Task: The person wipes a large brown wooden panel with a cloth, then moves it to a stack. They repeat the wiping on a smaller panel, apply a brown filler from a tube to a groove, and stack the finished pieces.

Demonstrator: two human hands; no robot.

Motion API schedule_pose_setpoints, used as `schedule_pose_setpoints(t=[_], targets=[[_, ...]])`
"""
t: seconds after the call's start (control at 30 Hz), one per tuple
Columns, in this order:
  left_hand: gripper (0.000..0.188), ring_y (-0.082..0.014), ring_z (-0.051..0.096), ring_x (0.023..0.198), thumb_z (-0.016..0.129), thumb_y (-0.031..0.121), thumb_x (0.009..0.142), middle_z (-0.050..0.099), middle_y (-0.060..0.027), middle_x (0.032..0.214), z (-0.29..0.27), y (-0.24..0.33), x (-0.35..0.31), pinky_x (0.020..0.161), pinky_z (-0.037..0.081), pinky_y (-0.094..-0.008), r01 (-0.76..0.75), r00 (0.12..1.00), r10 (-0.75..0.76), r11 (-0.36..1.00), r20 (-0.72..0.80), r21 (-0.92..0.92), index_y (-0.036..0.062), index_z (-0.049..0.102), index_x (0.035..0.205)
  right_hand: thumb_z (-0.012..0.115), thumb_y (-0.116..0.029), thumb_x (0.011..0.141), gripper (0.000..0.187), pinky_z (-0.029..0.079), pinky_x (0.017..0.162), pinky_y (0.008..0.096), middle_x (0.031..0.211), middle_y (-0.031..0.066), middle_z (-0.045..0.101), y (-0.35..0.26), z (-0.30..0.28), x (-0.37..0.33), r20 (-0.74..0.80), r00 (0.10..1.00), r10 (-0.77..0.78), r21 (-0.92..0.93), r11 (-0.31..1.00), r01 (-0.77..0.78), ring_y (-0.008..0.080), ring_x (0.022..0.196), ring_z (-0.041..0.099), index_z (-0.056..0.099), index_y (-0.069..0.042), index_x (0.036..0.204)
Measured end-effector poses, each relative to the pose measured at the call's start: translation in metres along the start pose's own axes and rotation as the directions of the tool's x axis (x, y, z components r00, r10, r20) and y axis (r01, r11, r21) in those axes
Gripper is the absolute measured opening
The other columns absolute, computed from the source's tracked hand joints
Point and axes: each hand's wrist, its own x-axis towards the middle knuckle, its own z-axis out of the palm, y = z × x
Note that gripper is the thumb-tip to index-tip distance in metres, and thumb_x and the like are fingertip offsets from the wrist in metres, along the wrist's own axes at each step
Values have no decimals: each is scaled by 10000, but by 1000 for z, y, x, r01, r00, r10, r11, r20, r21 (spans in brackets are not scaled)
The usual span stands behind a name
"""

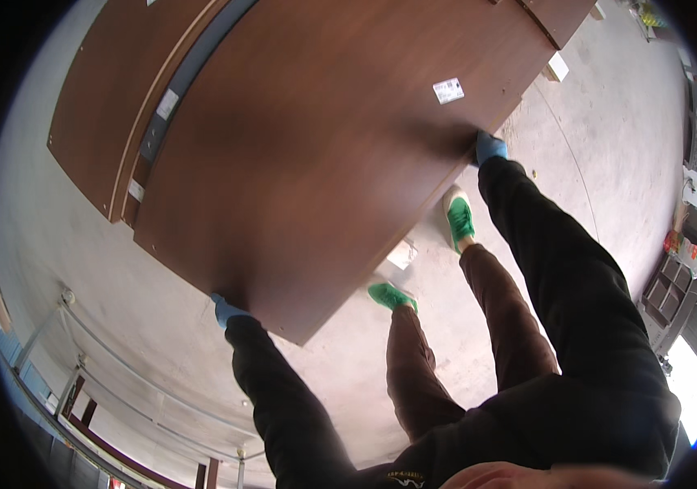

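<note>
A large dark-brown wooden panel (pixel 316 163) fills the upper middle of the head view, with a white label (pixel 448 90) on its face. My left hand (pixel 229 311), in a blue glove, grips the panel's edge near its closest corner. On the right long edge, my right hand (pixel 492 147), gloved in blue too, holds the same panel; its fingers are partly hidden at the edge. Other brown panels (pixel 112 106) lie to the left, beside a grey strip (pixel 181 81) at their edge.
My feet in green shoes (pixel 460 216) stand on the pale floor (pixel 609 147) beside the panel. A metal-tube frame (pixel 153 399) runs along the lower left. At the far right are a dark compartmented tray (pixel 674 285) and other items. A small pale block (pixel 402 253) lies near my feet.
</note>
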Motion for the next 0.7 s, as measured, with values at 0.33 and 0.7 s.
schedule_pose_setpoints(t=[0.33,0.7], targets=[[578,-313,586,1298,502,521,1009,576,-136,1474,-8,-214,-127,999,537,-534,524,804,-587,628,92,-575,92,580,1388,562,-548,991,630,664,701,478,1118,186,715,-42,-12,-40,146,977,154,339,920,-196,313,891,746,629,4,1288],[476,-373,614,1271,458,398,1073,619,-147,1427,25,-176,-151,1065,528,-567,410,881,-449,564,151,-716,78,591,1399,573,-431,997,480,653,699,432,1047,173,737,-26,-6,-14,186,965,185,361,900,-243,277,913,744,684,-22,1221]])
